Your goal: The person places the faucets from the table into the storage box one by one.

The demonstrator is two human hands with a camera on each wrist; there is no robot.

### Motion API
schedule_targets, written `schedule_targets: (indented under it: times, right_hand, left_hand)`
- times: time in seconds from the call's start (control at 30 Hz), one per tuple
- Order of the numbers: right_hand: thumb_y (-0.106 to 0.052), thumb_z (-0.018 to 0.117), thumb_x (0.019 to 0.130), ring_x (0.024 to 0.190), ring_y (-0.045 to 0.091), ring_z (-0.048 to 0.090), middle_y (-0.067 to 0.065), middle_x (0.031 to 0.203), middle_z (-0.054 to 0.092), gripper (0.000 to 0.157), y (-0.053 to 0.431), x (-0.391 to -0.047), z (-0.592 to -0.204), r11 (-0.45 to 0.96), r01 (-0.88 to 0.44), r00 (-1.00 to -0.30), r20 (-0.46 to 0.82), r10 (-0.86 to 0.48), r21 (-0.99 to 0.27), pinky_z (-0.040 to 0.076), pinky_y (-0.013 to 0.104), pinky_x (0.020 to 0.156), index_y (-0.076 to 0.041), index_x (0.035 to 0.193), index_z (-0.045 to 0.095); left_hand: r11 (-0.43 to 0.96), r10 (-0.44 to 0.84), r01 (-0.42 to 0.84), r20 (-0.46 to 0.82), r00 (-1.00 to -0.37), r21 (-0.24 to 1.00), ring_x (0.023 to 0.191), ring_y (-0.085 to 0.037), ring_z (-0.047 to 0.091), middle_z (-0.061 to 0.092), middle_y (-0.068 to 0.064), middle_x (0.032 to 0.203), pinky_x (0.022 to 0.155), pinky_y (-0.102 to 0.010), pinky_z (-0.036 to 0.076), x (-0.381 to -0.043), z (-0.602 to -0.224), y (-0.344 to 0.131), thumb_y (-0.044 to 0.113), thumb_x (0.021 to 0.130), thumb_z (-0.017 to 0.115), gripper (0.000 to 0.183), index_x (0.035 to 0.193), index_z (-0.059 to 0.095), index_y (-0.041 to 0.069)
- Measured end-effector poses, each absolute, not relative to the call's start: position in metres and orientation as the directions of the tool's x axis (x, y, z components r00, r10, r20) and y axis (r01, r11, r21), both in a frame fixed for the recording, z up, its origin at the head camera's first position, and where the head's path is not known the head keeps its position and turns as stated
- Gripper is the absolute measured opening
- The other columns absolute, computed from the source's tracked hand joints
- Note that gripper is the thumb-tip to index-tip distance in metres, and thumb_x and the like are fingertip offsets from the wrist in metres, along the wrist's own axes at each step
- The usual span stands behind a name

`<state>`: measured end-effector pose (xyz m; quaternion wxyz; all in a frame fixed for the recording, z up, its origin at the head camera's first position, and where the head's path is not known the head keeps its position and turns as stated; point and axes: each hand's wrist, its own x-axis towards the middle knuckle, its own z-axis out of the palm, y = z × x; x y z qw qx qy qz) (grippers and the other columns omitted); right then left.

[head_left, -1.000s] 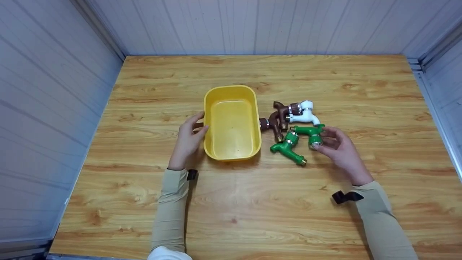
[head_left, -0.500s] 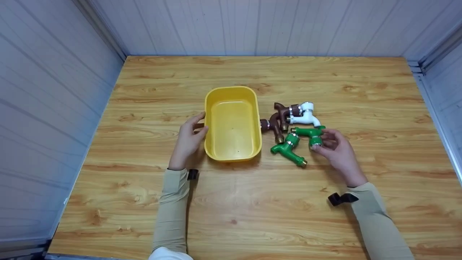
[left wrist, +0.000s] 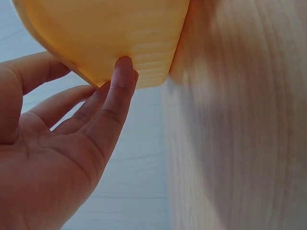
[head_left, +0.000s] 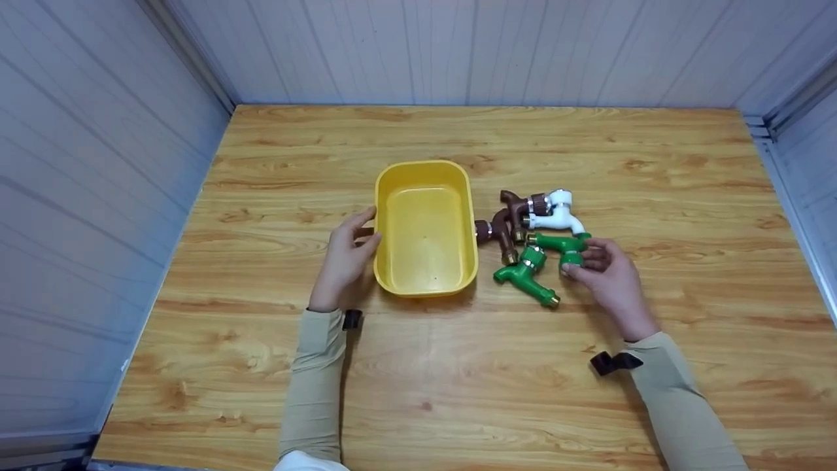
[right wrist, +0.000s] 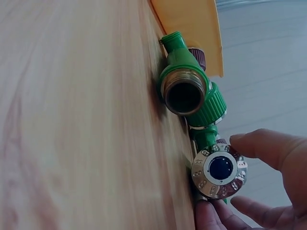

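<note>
My left hand [head_left: 343, 258] rests with extended, relaxed fingers against the left outer wall of a yellow plastic bin [head_left: 377, 261]. In the left wrist view the fingertips [left wrist: 123, 64] touch the bin's outside close to its rim. My right hand [head_left: 614, 278] pinches a green tap [head_left: 549, 241] by its knob end, thumb on one side and fingers on the other. The right wrist view shows that knob's silvery cap [right wrist: 220, 171] between them. A second green tap [head_left: 526, 281], with a brass threaded end, lies just nearer to me.
A white tap [head_left: 556, 219] and two brown taps, one farther [head_left: 514, 208] and one nearer [head_left: 502, 235], lie clustered right of the bin. The nearer brown tap's knob sits at the bin's right wall. Pale panels [head_left: 418, 52] enclose the wooden table [head_left: 425, 379].
The right wrist has shifted slightly left, and its thumb has settled over the green tap's knob end. The left hand keeps its place at the bin. The head view has tilted slightly.
</note>
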<state>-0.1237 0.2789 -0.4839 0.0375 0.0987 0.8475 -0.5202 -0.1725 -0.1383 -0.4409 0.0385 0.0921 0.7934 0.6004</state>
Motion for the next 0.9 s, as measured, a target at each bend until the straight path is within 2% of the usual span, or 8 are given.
schedule_targets:
  times: [0.17,0.33,0.53,0.9]
  right_hand:
    - [-0.023,0.077,0.083,0.106,0.026,0.053,0.018,0.117,0.056,0.066,0.278,-0.124,-0.483,0.464,0.214,-0.975,-0.161,0.151,-0.86,0.047,0.028,0.09,0.003,0.133,0.045]
    - [-0.022,0.077,0.083,0.104,0.027,0.056,0.018,0.116,0.058,0.063,0.278,-0.125,-0.482,0.472,0.209,-0.975,-0.15,0.161,-0.857,0.048,0.024,0.086,0.003,0.132,0.046]
    - [-0.024,0.075,0.084,0.102,0.025,0.057,0.017,0.116,0.058,0.062,0.278,-0.123,-0.482,0.487,0.229,-0.969,-0.151,0.194,-0.843,0.047,0.021,0.084,0.0,0.133,0.047]
    - [-0.025,0.073,0.086,0.108,0.023,0.056,0.013,0.121,0.057,0.061,0.279,-0.122,-0.483,0.441,0.262,-0.955,-0.166,0.245,-0.859,0.049,0.029,0.091,-0.005,0.137,0.046]
  left_hand:
    - [0.257,0.191,0.093,0.044,-0.981,0.962,0.115,-0.047,0.049,0.04,-0.031,0.14,0.099,-0.05,0.042,-0.173,-0.441,-0.137,-0.006,0.093,0.053,0.048,0.138,0.038,-0.014]
    - [0.229,0.177,0.085,0.044,-0.983,0.97,0.117,-0.044,0.05,0.04,-0.026,0.142,0.1,-0.048,0.042,-0.18,-0.46,-0.141,-0.003,0.094,0.054,0.048,0.139,0.04,-0.008]
    - [0.268,0.174,0.121,0.076,-0.982,0.956,0.111,-0.039,0.055,0.045,-0.025,0.138,0.095,-0.045,0.047,-0.187,-0.474,-0.143,-0.001,0.094,0.057,0.048,0.139,0.043,-0.008]
    - [0.304,0.173,0.104,0.052,-0.984,0.947,0.113,-0.035,0.055,0.044,-0.02,0.141,0.096,-0.041,0.047,-0.184,-0.471,-0.144,0.001,0.095,0.056,0.047,0.14,0.042,-0.005]
